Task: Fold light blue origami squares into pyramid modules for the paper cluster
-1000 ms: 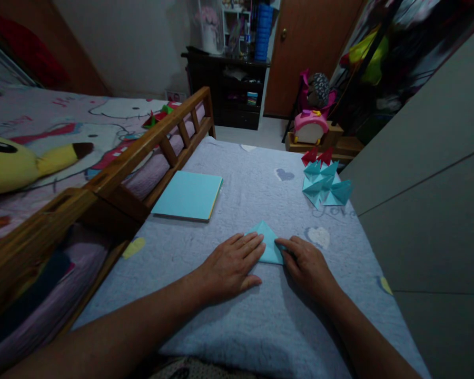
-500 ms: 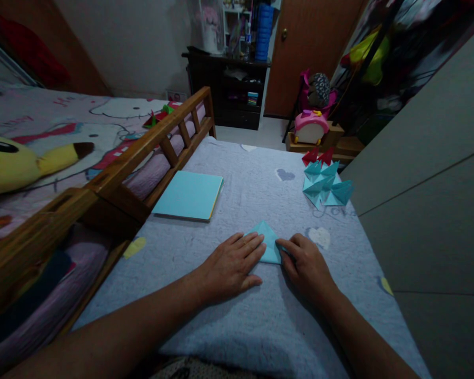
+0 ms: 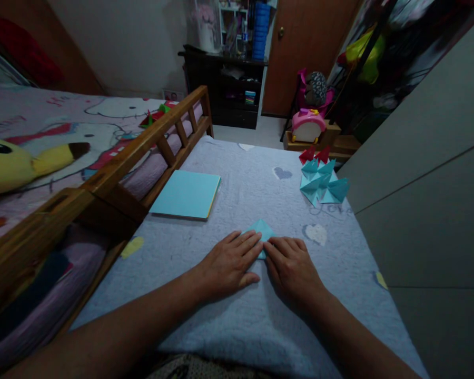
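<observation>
A light-blue sheet of origami paper, folded to a peak at its far side, lies on the bedspread in front of me. My left hand rests flat over its left part, fingers stretched out and thumb apart. From the right, my right hand bears on the paper with curled fingers held together, its index fingertip close to my left fingers. Both hands cover most of the paper, so its lower folds are hidden.
A stack of square paper, blue on top, lies at left by the wooden bed rail. Folded blue paper pieces and red ones sit at the far right, near a pale cabinet. A yellow plush toy lies beyond the rail.
My right hand has slid left across the paper from its right corner, toward my left hand, covering more of it. My left hand stays flat in place. The view has shifted slightly.
</observation>
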A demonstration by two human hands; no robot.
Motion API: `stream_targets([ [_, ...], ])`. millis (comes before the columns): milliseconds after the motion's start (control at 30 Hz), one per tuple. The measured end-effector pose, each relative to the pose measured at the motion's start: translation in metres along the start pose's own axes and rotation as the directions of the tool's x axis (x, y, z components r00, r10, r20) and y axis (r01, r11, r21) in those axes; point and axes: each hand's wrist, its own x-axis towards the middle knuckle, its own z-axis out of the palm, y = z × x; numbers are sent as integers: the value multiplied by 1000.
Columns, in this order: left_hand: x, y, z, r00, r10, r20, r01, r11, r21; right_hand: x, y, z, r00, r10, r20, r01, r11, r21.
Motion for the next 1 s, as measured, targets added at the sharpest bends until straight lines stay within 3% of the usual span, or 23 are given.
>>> stream_targets([
  [233, -2, -3, -5, 1000, 18, -14, -18, 1000, -15, 1, -4, -1, 998, 37, 43, -36, 999, -30],
  [533, -17, -11, -9, 995, 21, -100, -10, 994, 111, 2, -5, -1, 997, 44, 70, -41, 998, -52],
  [800, -44, -14, -13, 997, -43, -61, 49, 993, 108, -1, -6, 1, 995, 28, 100, -19, 995, -98],
  [1000, -45, -17, -12, 999, -27, -44, 31, 995, 98, -2, -5, 4, 996, 22, 90, -11, 993, -120],
])
